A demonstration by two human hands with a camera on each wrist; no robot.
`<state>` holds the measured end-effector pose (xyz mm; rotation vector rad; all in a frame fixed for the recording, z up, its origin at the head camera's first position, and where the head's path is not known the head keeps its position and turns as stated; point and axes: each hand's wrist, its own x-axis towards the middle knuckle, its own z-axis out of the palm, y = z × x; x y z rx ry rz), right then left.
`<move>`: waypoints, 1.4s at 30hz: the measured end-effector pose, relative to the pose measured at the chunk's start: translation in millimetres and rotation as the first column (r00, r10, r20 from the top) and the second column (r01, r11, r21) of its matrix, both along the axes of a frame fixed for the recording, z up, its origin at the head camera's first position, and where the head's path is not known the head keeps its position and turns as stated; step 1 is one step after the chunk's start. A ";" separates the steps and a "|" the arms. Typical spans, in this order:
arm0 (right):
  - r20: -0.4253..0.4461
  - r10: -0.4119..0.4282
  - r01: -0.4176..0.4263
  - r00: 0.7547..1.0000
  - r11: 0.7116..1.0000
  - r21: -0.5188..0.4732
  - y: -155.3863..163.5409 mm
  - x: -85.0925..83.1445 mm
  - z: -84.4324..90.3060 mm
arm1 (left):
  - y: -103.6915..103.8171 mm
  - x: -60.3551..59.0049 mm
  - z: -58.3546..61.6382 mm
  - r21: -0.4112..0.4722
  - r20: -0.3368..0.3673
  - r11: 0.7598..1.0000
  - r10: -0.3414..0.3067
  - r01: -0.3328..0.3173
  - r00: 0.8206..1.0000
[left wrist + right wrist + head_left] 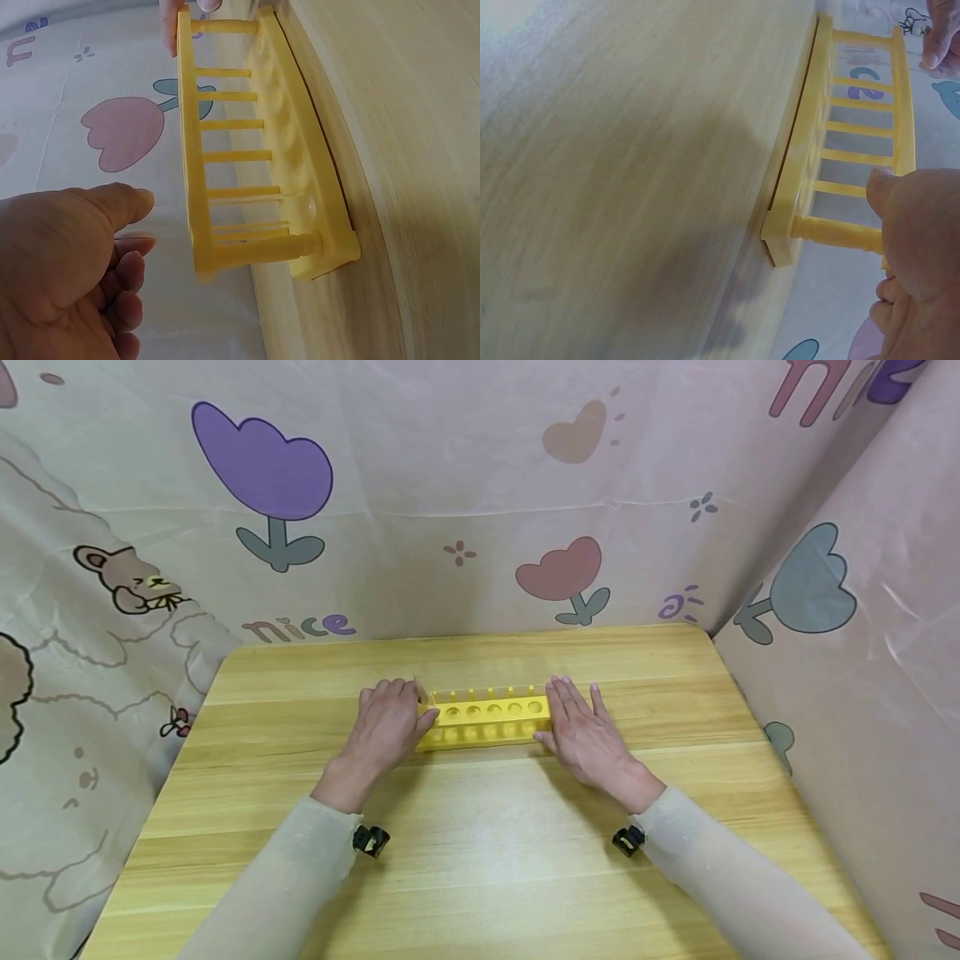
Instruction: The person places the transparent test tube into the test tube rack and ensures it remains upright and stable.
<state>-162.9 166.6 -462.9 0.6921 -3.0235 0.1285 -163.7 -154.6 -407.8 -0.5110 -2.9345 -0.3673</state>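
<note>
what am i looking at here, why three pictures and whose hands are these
These are one moment seen by three cameras worn by one person. The wide picture comes from a camera on the head, looking down at a wooden table with patterned cloth hung round it. The other two come from small cameras strapped to the wrists, so they look tilted and very close.

On the table stands a yellow test tube rack with a row of round holes in its top. The left wrist view shows a clear glass tube standing in it near the left end.

The left hand is at the rack's left end with its fingers curled, the right hand lies flat against the right end. Whether the left hand really grips the rack is hard to tell.
</note>
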 end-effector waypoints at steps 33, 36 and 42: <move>-0.003 0.000 0.000 1.000 1.000 -0.008 2.4 -3.7 -0.9 | 0.8 -4.4 -1.9 0.001 0.025 0.999 0.034 -0.034 0.999; 0.006 -0.007 0.008 1.000 1.000 -0.015 4.2 -3.8 -1.1 | -2.2 -1.3 -3.0 -0.033 -0.005 0.998 0.044 -0.044 0.999; 0.019 -0.037 0.038 0.999 0.999 -0.035 13.7 -5.3 0.9 | -16.1 7.7 -6.8 -0.108 -0.020 0.993 0.054 -0.056 0.998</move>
